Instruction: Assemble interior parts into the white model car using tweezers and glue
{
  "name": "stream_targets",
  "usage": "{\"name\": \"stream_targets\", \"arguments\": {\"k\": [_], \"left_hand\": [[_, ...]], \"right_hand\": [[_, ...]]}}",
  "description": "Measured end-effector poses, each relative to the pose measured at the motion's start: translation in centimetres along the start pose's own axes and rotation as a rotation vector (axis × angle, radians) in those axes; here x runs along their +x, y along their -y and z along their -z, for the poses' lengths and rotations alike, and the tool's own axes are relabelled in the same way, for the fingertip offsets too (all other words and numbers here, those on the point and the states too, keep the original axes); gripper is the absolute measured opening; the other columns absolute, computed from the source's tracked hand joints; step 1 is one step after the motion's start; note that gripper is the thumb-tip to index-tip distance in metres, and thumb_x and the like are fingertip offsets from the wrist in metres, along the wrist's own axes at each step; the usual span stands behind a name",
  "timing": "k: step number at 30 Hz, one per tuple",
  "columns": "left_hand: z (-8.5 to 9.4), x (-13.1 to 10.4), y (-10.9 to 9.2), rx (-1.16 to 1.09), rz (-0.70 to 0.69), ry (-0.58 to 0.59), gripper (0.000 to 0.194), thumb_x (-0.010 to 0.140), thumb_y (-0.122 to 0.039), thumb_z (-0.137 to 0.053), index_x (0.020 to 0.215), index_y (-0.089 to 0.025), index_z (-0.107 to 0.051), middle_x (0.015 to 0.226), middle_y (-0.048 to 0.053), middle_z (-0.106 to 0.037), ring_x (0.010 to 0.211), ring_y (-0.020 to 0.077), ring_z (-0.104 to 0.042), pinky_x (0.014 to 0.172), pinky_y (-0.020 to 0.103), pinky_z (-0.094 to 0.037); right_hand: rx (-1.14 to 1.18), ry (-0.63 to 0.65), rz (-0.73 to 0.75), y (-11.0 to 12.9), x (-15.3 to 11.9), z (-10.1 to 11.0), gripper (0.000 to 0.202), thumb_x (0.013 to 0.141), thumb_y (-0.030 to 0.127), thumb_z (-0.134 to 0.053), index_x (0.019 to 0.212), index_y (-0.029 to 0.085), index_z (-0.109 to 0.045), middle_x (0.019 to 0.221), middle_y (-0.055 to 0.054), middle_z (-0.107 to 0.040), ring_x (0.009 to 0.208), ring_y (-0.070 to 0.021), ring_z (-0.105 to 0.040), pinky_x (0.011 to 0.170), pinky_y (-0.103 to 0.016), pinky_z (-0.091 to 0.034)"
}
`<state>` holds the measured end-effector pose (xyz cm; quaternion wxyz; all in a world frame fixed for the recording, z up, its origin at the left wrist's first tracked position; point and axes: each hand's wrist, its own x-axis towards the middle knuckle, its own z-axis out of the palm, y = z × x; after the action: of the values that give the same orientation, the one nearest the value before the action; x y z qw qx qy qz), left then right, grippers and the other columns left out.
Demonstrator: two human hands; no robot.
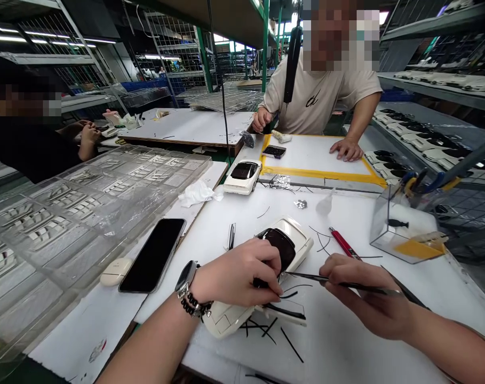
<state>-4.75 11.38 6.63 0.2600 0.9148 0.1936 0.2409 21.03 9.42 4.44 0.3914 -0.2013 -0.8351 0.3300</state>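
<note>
A white model car (298, 241) with a black top lies on the table in front of me, its near door (286, 313) standing open. My left hand (244, 272) is closed over the car's middle, its fingers bent down at the cabin and hiding part of it. Tweezers (312, 277) are gripped in my right hand (366, 293), their tips at the car's side close to my left fingers. By those fingertips is a short black strip (289, 295); whether they touch it is unclear. Several more black strips (292, 345) are scattered beside the car.
A red pen-like tool (344, 242) and a clear tool box (402, 229) are on the right. To the left are a phone (153, 256), a tissue (200, 193) and a parts tray (86, 250). Another model car (242, 178) stands farther back. A co-worker (326, 96) is across from me.
</note>
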Motion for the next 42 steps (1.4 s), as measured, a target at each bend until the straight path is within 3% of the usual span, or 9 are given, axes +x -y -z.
{"name": "stream_targets", "arguments": {"k": [6,14,18,22,24,26,34,38,42], "left_hand": [[0.2,-0.2,-0.3,0.035,-0.012,-0.001,0.002,0.074,-0.016,-0.073,0.076,-0.017,-0.073,0.078,0.002,-0.057,0.075,0.0121,-0.052,0.077,0.028,-0.04],[-0.1,-0.4,-0.2,0.116,-0.04,-0.006,0.004,0.073,-0.02,-0.075,0.076,-0.022,-0.073,0.078,0.0,-0.053,0.073,0.0113,-0.05,0.075,0.029,-0.037],[-0.2,-0.4,0.0,0.088,-0.044,-0.019,0.004,0.072,-0.02,-0.076,0.076,-0.022,-0.073,0.078,0.0,-0.053,0.073,0.0112,-0.05,0.074,0.028,-0.038],[-0.2,-0.5,0.1,0.058,-0.045,-0.024,0.005,0.073,-0.017,-0.074,0.075,-0.021,-0.073,0.076,-0.001,-0.053,0.073,0.0107,-0.05,0.075,0.028,-0.038],[-0.2,-0.5,0.1,0.054,-0.054,-0.021,0.005,0.074,-0.017,-0.073,0.076,-0.021,-0.073,0.075,-0.001,-0.053,0.073,0.0108,-0.051,0.075,0.029,-0.038],[-0.3,-0.4,0.0,0.054,-0.062,-0.028,0.004,0.074,-0.017,-0.072,0.077,-0.021,-0.073,0.074,-0.001,-0.054,0.072,0.0112,-0.05,0.073,0.029,-0.038],[-0.9,-0.3,-0.1,0.029,-0.114,-0.098,0.004,0.074,-0.018,-0.073,0.076,-0.02,-0.072,0.074,-0.001,-0.055,0.072,0.0112,-0.051,0.075,0.028,-0.04],[-0.7,-0.3,0.0,-0.012,-0.135,-0.181,0.003,0.073,-0.017,-0.074,0.074,-0.019,-0.072,0.073,-0.001,-0.052,0.069,0.0102,-0.049,0.073,0.027,-0.04],[-0.7,-0.3,0.1,-0.038,-0.133,-0.207,0.004,0.072,-0.017,-0.075,0.073,-0.018,-0.072,0.072,-0.001,-0.052,0.069,0.0102,-0.049,0.073,0.026,-0.04]], "right_hand": [[-0.001,-0.044,-0.066,0.6,1.1,-1.1,0.019,0.087,0.004,-0.049,0.093,0.022,-0.053,0.077,-0.003,-0.058,0.067,-0.0137,-0.053,0.058,-0.027,-0.047],[-0.128,0.163,0.062,-0.6,3.4,-2.9,0.012,0.09,0.012,-0.047,0.091,0.019,-0.056,0.079,-0.005,-0.062,0.07,-0.0136,-0.057,0.061,-0.026,-0.049],[-0.145,0.18,0.004,1.1,3.6,-0.5,0.01,0.088,0.012,-0.054,0.095,0.02,-0.056,0.082,-0.004,-0.063,0.071,-0.0135,-0.059,0.062,-0.025,-0.05],[-0.25,-0.092,-0.04,2.4,3.9,3.6,0.015,0.085,0.014,-0.061,0.095,0.023,-0.056,0.085,-0.003,-0.063,0.07,-0.0154,-0.062,0.061,-0.026,-0.052],[-0.377,-0.29,-0.069,1.5,4.4,5.0,0.015,0.083,0.021,-0.064,0.093,0.023,-0.054,0.084,-0.003,-0.062,0.069,-0.0167,-0.063,0.062,-0.029,-0.053],[-0.539,-0.385,-0.134,-0.5,5.0,5.5,0.016,0.082,0.029,-0.065,0.088,0.022,-0.052,0.08,-0.003,-0.06,0.067,-0.0172,-0.062,0.064,-0.03,-0.052],[-0.682,-0.299,-0.386,-9.7,7.7,3.2,0.02,0.081,0.037,-0.057,0.075,0.022,-0.045,0.056,0.001,-0.059,0.049,-0.0172,-0.057,0.051,-0.027,-0.042],[-0.728,-0.287,-0.432,-11.4,7.9,3.5,0.019,0.084,0.036,-0.053,0.079,0.02,-0.045,0.06,0.0,-0.059,0.051,-0.0164,-0.057,0.054,-0.028,-0.043],[-0.751,-0.104,-0.363,-11.0,7.4,4.1,0.019,0.088,0.035,-0.05,0.083,0.017,-0.049,0.077,-0.003,-0.061,0.062,-0.0142,-0.056,0.059,-0.027,-0.044]]}}
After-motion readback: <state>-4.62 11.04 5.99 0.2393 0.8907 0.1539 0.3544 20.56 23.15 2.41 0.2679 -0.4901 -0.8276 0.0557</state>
